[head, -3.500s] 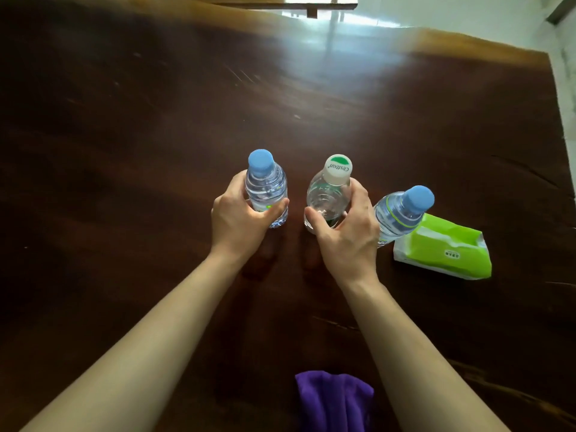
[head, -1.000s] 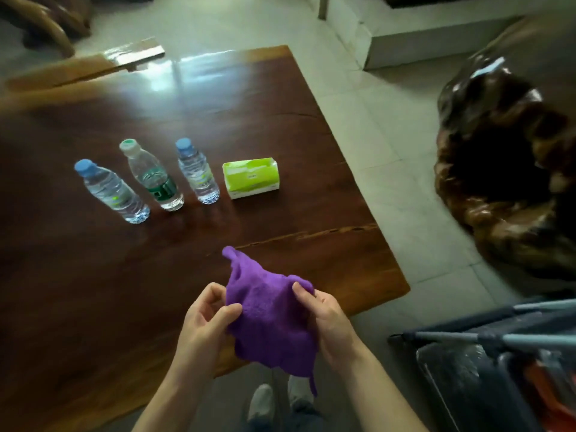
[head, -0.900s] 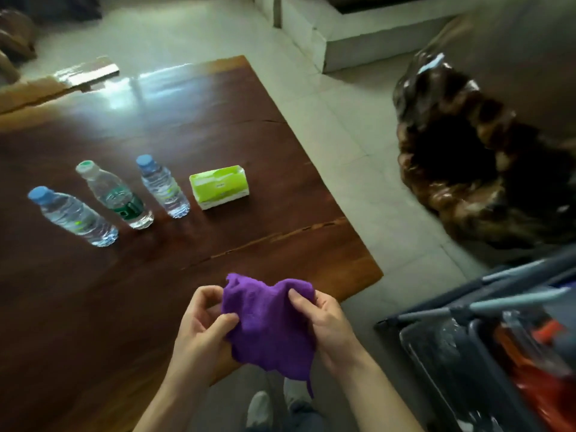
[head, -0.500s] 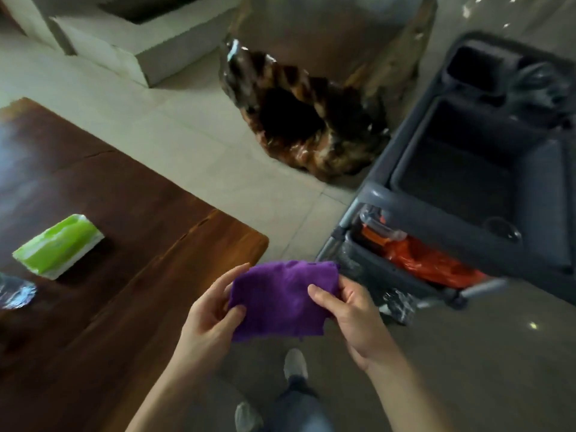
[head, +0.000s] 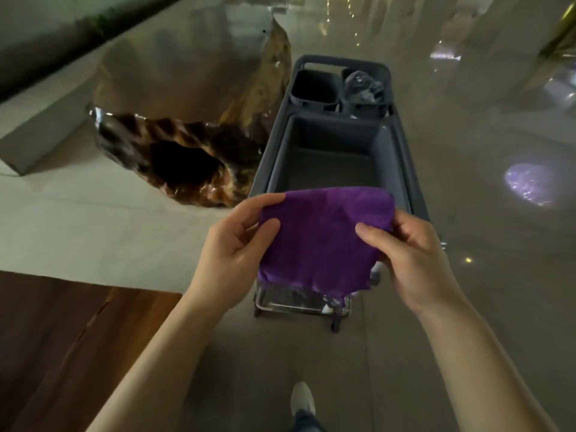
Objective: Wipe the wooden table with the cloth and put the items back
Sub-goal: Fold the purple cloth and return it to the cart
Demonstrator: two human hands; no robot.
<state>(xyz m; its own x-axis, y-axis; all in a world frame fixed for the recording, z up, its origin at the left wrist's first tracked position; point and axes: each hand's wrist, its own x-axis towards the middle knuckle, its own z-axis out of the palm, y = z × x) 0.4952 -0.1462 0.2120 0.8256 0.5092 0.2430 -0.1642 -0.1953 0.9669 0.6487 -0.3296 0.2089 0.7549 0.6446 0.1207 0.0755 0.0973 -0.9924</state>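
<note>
The purple cloth point(head: 318, 238) hides our cart's point(head: 268, 157) near rim. The wooden table point(head: 62, 338) is cut off at the left and near edges. We cannot identify the crumpled contents of the far right bin point(head: 364, 88).

Change since the earlier views: the three bottles and the green wipes pack are no longer in view, and only a near corner of the table point(head: 78, 338) remains at lower left. The purple cloth point(head: 318, 238), earlier bunched over the table edge, is now spread flat between the left hand point(head: 230, 247) and the right hand point(head: 411, 257), clear of the table and in front of a grey cart point(head: 402, 151), now centred in the view.
</note>
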